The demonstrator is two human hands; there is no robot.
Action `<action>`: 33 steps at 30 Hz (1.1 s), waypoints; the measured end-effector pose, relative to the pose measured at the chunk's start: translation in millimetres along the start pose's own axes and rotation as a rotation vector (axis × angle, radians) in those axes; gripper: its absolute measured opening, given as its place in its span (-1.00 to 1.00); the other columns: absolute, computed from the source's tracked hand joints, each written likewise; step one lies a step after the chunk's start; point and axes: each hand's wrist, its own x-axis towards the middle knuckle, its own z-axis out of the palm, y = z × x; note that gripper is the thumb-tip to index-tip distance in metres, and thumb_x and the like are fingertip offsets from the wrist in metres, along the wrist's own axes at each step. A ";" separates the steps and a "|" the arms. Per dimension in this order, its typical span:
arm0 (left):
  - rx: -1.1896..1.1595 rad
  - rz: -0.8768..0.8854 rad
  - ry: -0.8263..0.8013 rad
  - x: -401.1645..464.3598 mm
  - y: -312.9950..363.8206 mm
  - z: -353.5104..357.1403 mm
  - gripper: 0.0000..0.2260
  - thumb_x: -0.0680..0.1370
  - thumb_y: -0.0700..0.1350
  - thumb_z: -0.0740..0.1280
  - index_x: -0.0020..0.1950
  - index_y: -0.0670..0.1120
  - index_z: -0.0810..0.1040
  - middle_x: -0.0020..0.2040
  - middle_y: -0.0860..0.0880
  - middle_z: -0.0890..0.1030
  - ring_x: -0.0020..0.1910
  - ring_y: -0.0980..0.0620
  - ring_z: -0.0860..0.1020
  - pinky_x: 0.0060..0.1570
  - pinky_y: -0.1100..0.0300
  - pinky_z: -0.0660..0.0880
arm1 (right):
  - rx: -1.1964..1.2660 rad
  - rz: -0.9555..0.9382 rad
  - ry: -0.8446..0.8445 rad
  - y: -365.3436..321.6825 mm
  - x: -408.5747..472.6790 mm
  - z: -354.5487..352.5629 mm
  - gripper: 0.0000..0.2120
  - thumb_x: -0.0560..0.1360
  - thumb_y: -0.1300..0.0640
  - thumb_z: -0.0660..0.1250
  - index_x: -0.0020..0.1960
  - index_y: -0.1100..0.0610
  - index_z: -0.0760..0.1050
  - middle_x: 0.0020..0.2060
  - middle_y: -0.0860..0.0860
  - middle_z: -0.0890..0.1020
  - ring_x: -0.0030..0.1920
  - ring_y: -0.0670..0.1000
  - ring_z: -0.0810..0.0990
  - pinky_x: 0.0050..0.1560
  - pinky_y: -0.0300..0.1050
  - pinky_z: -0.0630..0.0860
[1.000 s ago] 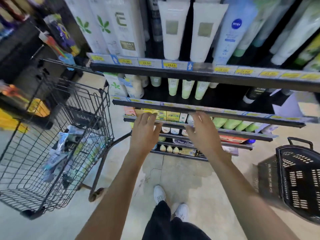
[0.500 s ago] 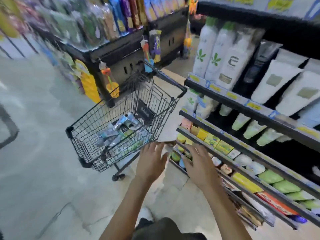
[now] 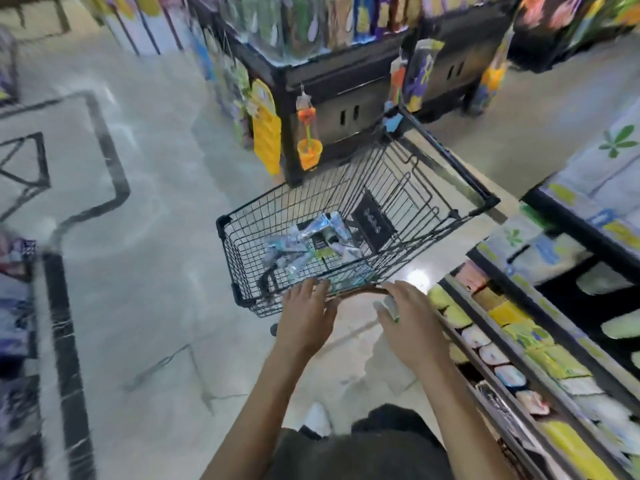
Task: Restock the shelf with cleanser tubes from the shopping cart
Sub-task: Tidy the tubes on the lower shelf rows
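A black wire shopping cart (image 3: 239,268) stands on the floor straight ahead of me. A heap of cleanser tubes (image 3: 304,244) in pale blue, white and black lies in its bottom. My left hand (image 3: 306,315) hovers at the cart's near rim, fingers spread, holding nothing. My right hand (image 3: 410,320) is beside it over the near rim, also spread and empty. The shelf (image 3: 561,237) with tubes and small boxes runs along my right, blurred by motion.
A black display stand (image 3: 332,95) with hanging yellow and orange goods stands just beyond the cart. More racks line the far left edge (image 3: 17,306). Pale tiled floor (image 3: 145,271) with a black inlay line lies open to the left of the cart.
My view has swung left from the shelf to the cart. Both hands have left the shelf edge and come to the cart's near rim, still empty.
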 end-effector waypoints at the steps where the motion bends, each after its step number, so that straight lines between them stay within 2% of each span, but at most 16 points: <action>1: -0.009 -0.015 -0.001 3.2 -6.2 1.4 -0.56 0.69 0.11 0.22 0.52 -0.04 0.44 0.44 -0.12 0.49 0.41 -0.21 0.43 0.43 -0.11 0.34 | 0.002 -0.002 -0.018 -1.4 5.9 2.9 -0.55 0.68 -0.09 0.22 0.53 0.02 0.38 0.49 -0.04 0.40 0.51 0.02 0.30 0.46 0.03 0.36; 5: -0.032 -0.049 0.022 18.8 -26.0 11.6 -0.64 0.65 0.08 0.30 0.38 -0.07 0.53 0.23 -0.09 0.58 0.20 -0.21 0.55 0.18 -0.10 0.50 | 0.036 -0.005 -0.098 0.1 32.9 11.9 -0.57 0.67 -0.10 0.23 0.50 -0.02 0.41 0.45 -0.05 0.43 0.48 0.06 0.35 0.41 0.13 0.44; 7: -0.032 -0.080 0.018 30.8 -31.2 14.8 -0.65 0.65 0.08 0.30 0.37 -0.06 0.53 0.21 -0.07 0.58 0.18 -0.18 0.55 0.15 -0.09 0.52 | 0.038 -0.005 -0.123 1.8 51.2 14.9 -0.58 0.67 -0.09 0.24 0.50 -0.03 0.41 0.44 -0.06 0.44 0.48 0.07 0.35 0.38 0.12 0.46; 11: -0.021 -0.146 -0.025 69.7 -38.4 22.9 -0.63 0.66 0.09 0.27 0.39 -0.05 0.52 0.23 -0.07 0.58 0.20 -0.16 0.55 0.18 -0.09 0.50 | 0.045 -0.019 -0.164 3.8 102.5 19.0 -0.58 0.67 -0.07 0.24 0.51 -0.04 0.40 0.47 -0.07 0.42 0.48 0.01 0.33 0.38 0.05 0.43; 16: -0.036 -0.271 -0.112 129.2 -42.2 31.9 -0.56 0.67 0.08 0.26 0.51 -0.05 0.43 0.42 -0.12 0.50 0.39 -0.18 0.46 0.40 -0.12 0.39 | 0.025 -0.069 -0.252 6.1 193.0 18.2 -0.58 0.68 -0.06 0.24 0.50 -0.01 0.42 0.45 -0.04 0.45 0.44 0.04 0.39 0.35 0.01 0.39; 19: -0.054 -0.341 -0.123 157.4 -46.3 38.5 -0.57 0.67 0.10 0.26 0.51 -0.04 0.44 0.41 -0.10 0.50 0.36 -0.16 0.47 0.35 -0.13 0.42 | 0.016 -0.080 -0.324 5.7 245.1 21.0 -0.60 0.67 -0.01 0.27 0.50 0.01 0.42 0.42 0.00 0.48 0.39 0.08 0.44 0.30 0.01 0.42; 24: -0.132 -0.475 -0.167 196.7 -61.4 65.5 -0.57 0.66 0.07 0.28 0.49 -0.08 0.44 0.35 -0.14 0.52 0.30 -0.20 0.50 0.23 -0.12 0.49 | -0.026 -0.072 -0.470 12.1 314.1 48.2 -0.56 0.67 0.02 0.26 0.54 0.01 0.39 0.46 0.03 0.46 0.40 0.12 0.47 0.35 0.11 0.47; 29: -0.184 -0.555 -0.247 237.7 -89.7 102.2 -0.57 0.68 0.05 0.26 0.50 -0.12 0.42 0.36 -0.19 0.51 0.29 -0.25 0.50 0.18 -0.11 0.49 | -0.052 -0.021 -0.571 19.0 369.1 93.3 -0.56 0.65 0.05 0.29 0.52 0.06 0.42 0.43 0.08 0.51 0.36 0.16 0.51 0.34 0.09 0.48; 31: -0.197 -0.590 -0.269 257.3 -107.8 123.2 -0.58 0.67 0.02 0.28 0.49 -0.13 0.43 0.37 -0.19 0.51 0.31 -0.25 0.49 0.19 -0.11 0.48 | -0.081 -0.008 -0.597 26.2 390.9 120.8 -0.58 0.65 0.06 0.30 0.49 0.07 0.44 0.40 0.09 0.53 0.33 0.17 0.53 0.28 0.04 0.49; 33: -0.215 -0.616 -0.308 277.3 -130.3 149.5 -0.57 0.66 -0.01 0.31 0.49 -0.14 0.43 0.36 -0.19 0.51 0.32 -0.25 0.48 0.22 -0.14 0.48 | -0.120 -0.011 -0.610 34.1 412.3 151.5 -0.61 0.65 0.05 0.30 0.46 0.06 0.46 0.35 0.06 0.56 0.25 0.15 0.57 0.12 -0.03 0.47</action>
